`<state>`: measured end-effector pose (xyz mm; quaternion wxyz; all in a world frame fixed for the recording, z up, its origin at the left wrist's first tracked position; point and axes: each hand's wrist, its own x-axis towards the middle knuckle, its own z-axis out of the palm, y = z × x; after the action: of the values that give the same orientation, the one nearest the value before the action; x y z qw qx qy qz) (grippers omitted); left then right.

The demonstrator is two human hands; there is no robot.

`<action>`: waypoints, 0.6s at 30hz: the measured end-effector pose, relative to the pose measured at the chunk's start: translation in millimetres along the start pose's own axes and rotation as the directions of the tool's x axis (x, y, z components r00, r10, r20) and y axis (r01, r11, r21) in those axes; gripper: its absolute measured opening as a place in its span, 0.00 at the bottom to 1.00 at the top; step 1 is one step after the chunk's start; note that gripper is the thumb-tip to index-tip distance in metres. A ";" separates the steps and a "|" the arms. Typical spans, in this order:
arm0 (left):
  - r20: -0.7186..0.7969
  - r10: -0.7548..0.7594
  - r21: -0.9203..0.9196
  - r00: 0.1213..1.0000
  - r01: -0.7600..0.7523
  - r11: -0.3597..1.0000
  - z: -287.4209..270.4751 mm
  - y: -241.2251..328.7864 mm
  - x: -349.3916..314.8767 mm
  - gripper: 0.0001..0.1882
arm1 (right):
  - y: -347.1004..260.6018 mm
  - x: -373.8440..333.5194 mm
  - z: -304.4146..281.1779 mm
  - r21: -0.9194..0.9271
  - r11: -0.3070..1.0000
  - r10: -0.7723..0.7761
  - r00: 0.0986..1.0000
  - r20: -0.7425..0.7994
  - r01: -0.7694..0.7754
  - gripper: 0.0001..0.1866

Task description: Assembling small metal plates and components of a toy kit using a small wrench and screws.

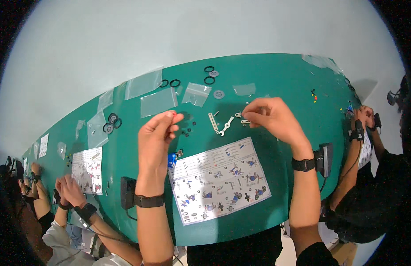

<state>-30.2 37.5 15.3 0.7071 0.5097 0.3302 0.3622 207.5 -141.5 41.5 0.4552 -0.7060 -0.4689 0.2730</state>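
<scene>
My left hand (157, 135) is raised over the green table, thumb and fingers closed on a small red piece (174, 113). My right hand (278, 119) is pinched just above some small cream parts; whatever its fingertips hold, if anything, is too small to make out. Close to those fingertips lies a short cream strip (245, 122). Between my hands are a flat cream wrench (227, 126), a cream strip with holes (213, 122) and a small screw (216, 113). Under my left wrist sits a blue part (171, 160), partly covered. Several tiny black pieces (189, 129) lie beside the left fingers.
A printed instruction sheet (221, 181) lies nearest me. Further back are clear plastic bags (159, 103), black rings (209, 80) and grey wheels (219, 94). Co-workers' hands (72, 191) are busy at the left, others (364, 116) at the right.
</scene>
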 end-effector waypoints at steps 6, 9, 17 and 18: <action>0.101 -0.049 -0.071 0.994 0.056 0.996 25.4 -9.2 -9.3 0.10 | -4.9 2.6 27.2 0.234 0.966 -0.099 0.993 -0.062 0.110 0.07; 0.144 -0.078 -0.069 0.986 0.089 0.994 34.6 -13.6 -15.9 0.10 | -4.1 3.0 40.5 0.143 0.968 -0.195 0.976 -0.094 0.207 0.07; 0.210 -0.105 -0.051 0.972 0.118 0.992 42.5 -24.6 -19.1 0.12 | -13.4 -0.4 51.7 0.324 0.932 -0.181 0.983 0.025 0.163 0.06; 0.218 -0.095 -0.049 0.971 0.109 0.993 42.3 -24.4 -19.6 0.12 | -14.2 -0.6 52.5 0.346 0.925 -0.177 0.984 0.023 0.158 0.05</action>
<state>-0.8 -4.8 4.9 0.7716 0.5064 0.2664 0.2780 158.7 -119.6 31.4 0.5800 -0.5659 -0.4848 0.3292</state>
